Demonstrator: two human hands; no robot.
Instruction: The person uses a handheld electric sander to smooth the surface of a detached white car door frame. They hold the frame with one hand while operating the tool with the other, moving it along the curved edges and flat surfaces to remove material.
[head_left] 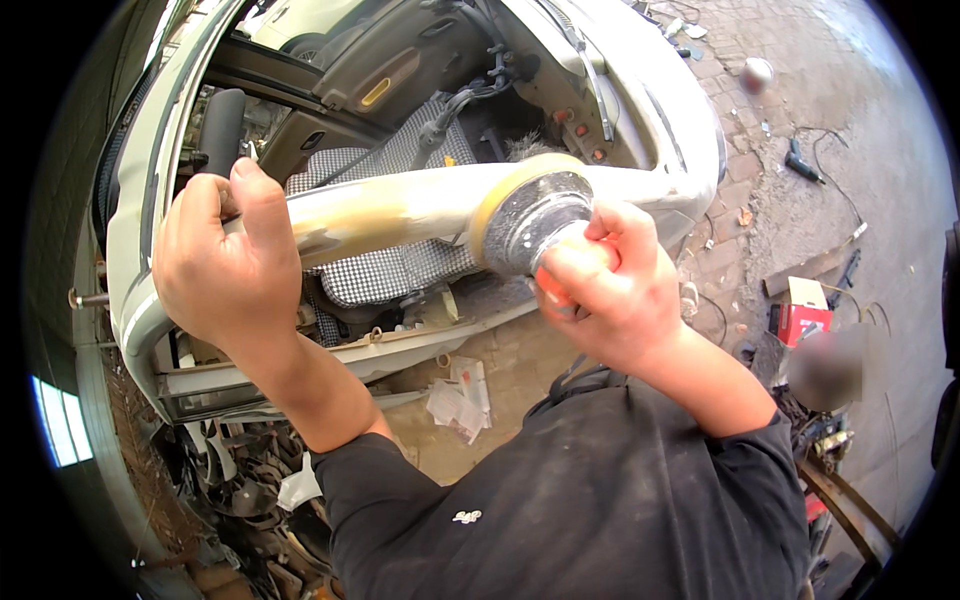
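One round sander (540, 225), in the head view, is grasped by the curled fingers of the right hand (630, 285), its yellow-rimmed disc (488, 210) just left of them and seemingly against the pale, yellow-patched pillar (390, 207) of a car body (700, 110). The left hand (228, 265) is clenched at the pillar's left end; whether its fingers encircle it is hidden. A checkered seat (400, 275) shows between both hands' fingers, behind the pillar; a corded power tool (801, 163) lies well right of the right fingers.
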